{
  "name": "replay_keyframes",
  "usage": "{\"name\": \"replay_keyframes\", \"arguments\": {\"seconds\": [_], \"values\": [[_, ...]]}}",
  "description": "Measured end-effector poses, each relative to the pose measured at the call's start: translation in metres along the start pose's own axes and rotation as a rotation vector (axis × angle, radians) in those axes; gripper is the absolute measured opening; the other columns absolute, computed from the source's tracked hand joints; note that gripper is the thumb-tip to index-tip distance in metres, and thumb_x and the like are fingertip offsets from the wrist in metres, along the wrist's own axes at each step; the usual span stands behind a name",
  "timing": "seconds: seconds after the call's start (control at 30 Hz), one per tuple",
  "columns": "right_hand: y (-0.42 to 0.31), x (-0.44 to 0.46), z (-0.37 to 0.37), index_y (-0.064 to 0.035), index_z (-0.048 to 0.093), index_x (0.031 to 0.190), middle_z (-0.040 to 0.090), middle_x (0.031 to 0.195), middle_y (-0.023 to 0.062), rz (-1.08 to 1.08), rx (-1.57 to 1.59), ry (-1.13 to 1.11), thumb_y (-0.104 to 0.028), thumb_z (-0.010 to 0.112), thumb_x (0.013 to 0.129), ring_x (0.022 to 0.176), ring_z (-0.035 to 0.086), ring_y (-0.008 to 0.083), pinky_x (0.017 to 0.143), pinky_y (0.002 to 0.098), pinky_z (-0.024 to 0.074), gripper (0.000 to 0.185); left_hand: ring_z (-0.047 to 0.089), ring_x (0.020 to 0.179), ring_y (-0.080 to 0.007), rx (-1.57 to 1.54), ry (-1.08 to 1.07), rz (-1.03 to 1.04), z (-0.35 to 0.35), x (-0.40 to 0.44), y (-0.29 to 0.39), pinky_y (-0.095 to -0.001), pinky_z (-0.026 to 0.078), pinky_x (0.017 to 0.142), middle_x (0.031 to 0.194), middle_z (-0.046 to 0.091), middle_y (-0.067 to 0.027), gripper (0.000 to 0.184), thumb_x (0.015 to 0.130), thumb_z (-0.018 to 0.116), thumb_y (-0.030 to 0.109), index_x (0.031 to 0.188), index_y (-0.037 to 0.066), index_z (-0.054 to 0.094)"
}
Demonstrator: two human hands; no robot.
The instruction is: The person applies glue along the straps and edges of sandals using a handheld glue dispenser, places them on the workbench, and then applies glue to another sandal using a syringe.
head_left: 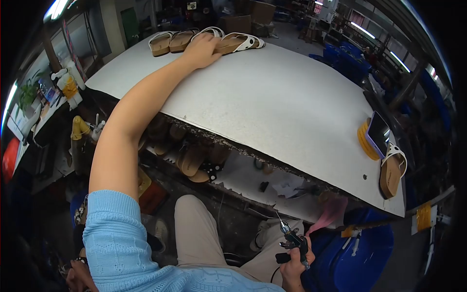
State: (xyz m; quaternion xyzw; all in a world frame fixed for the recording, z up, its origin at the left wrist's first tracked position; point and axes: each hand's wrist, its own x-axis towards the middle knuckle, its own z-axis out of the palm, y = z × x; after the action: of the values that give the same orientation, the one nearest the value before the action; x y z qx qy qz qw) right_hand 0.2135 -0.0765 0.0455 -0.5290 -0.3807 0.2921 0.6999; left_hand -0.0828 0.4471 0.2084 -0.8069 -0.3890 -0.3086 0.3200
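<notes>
My left hand (pixel 200 50) reaches to the far edge of the white table (pixel 253 102), its fingers over a row of sandals. Beside it on the right is a sandal with white dotted straps (pixel 242 43); two more sandals (pixel 161 45) stand to its left. The fingertips overlap the sandals, and whether they grip one is hidden. Low in front of my lap, my right hand (pixel 293 263) is wrapped round a black and silver spray gun (pixel 294 240), its thin nozzle pointing up and left. Pink cloth (pixel 327 214) hangs just above that hand.
At the table's right end are a phone (pixel 378 132) leaning on a yellow tape roll (pixel 366 141) and a single sandal (pixel 390 176). More sandals (pixel 190 159) lie on the shelf below. A blue tub (pixel 369 258) stands at right; another person's hands (pixel 79 276) show at lower left.
</notes>
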Motion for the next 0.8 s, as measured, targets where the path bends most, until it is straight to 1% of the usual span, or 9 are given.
{"name": "replay_keyframes", "arguments": {"seconds": [0.07,0.17,0.27,0.37,0.47,0.53,0.67,0.7,0.8], "values": [[0.000,0.001,0.001,0.0084,0.066,0.083,0.055,0.086,0.0091,0.001,-0.001,-0.014,-0.026,0.075,0.081,0.079,0.054,0.0167,0.068,0.0277,0.0425,0.036,0.061,0.104,-0.0381,-0.108,-0.294,-0.118,-0.006,0.013,0.017,-0.0458,0.050,0.089,0.110,0.065,-0.0187,0.047,0.087,0.072,0.033,0.122,0.003,0.063],[0.002,0.001,0.002,0.0090,0.067,0.084,0.056,0.087,0.0097,-0.008,-0.015,-0.008,-0.026,0.075,0.081,0.079,0.054,0.0170,0.068,0.0279,0.0422,0.036,0.061,0.105,-0.0378,-0.108,-0.315,-0.156,0.009,0.019,0.017,-0.0463,0.049,0.091,0.105,0.066,-0.0197,0.042,0.087,0.072,0.034,0.106,-0.003,0.068],[0.005,-0.002,0.003,0.0095,0.067,0.084,0.055,0.087,0.0105,-0.017,-0.019,0.015,-0.026,0.074,0.081,0.078,0.054,0.0173,0.069,0.0281,0.0418,0.036,0.062,0.100,-0.0363,-0.171,-0.351,-0.208,-0.005,0.020,0.019,-0.0459,0.050,0.087,0.105,0.065,-0.0174,0.039,0.086,0.073,0.032,0.108,0.000,0.069],[0.006,0.002,0.004,0.0099,0.066,0.083,0.055,0.087,0.0109,-0.034,-0.015,0.015,-0.026,0.074,0.081,0.078,0.054,0.0177,0.068,0.0284,0.0420,0.037,0.063,0.090,-0.0345,-0.211,-0.086,-0.068,-0.010,0.014,0.027,-0.0438,0.051,0.081,0.097,0.064,-0.0162,0.032,0.086,0.074,0.026,0.095,-0.003,0.067],[0.000,0.006,0.005,0.0099,0.066,0.081,0.055,0.087,0.0111,-0.028,-0.011,-0.001,-0.026,0.074,0.080,0.078,0.055,0.0183,0.068,0.0290,0.0425,0.037,0.062,0.080,-0.0299,-0.414,-0.124,-0.146,-0.059,-0.003,0.056,-0.0386,0.050,0.074,0.090,0.061,-0.0142,0.027,0.084,0.076,0.020,0.091,-0.003,0.064],[-0.002,0.008,0.012,0.0095,0.066,0.080,0.054,0.087,0.0110,-0.010,0.020,0.006,-0.025,0.074,0.079,0.077,0.055,0.0188,0.067,0.0298,0.0432,0.036,0.060,0.074,-0.0253,-0.527,-0.099,-0.160,-0.101,-0.030,0.072,-0.0345,0.049,0.068,0.086,0.058,-0.0123,0.024,0.083,0.077,0.015,0.091,-0.003,0.065],[0.006,0.008,0.017,0.0077,0.064,0.077,0.054,0.086,0.0108,-0.039,0.009,-0.028,-0.025,0.074,0.080,0.077,0.054,0.0190,0.067,0.0300,0.0432,0.034,0.061,0.074,-0.0198,-0.623,-0.038,-0.189,-0.180,-0.088,0.099,-0.0313,0.050,0.067,0.082,0.059,-0.0093,0.022,0.082,0.078,0.013,0.093,-0.003,0.068],[0.007,0.007,0.020,0.0074,0.064,0.076,0.054,0.087,0.0108,-0.033,0.021,-0.047,-0.025,0.073,0.080,0.077,0.054,0.0189,0.067,0.0301,0.0431,0.034,0.062,0.077,-0.0158,-0.639,-0.048,-0.206,-0.195,-0.101,0.104,-0.0279,0.051,0.070,0.082,0.060,-0.0076,0.027,0.079,0.081,0.011,0.101,-0.001,0.070],[0.004,0.007,0.028,0.0060,0.062,0.071,0.055,0.087,0.0111,-0.013,0.027,-0.109,-0.026,0.074,0.080,0.077,0.054,0.0187,0.068,0.0294,0.0423,0.035,0.063,0.081,-0.0143,-0.686,-0.067,-0.215,-0.221,-0.126,0.119,-0.0259,0.052,0.073,0.088,0.062,-0.0067,0.039,0.077,0.083,0.010,0.112,0.000,0.070]]}}
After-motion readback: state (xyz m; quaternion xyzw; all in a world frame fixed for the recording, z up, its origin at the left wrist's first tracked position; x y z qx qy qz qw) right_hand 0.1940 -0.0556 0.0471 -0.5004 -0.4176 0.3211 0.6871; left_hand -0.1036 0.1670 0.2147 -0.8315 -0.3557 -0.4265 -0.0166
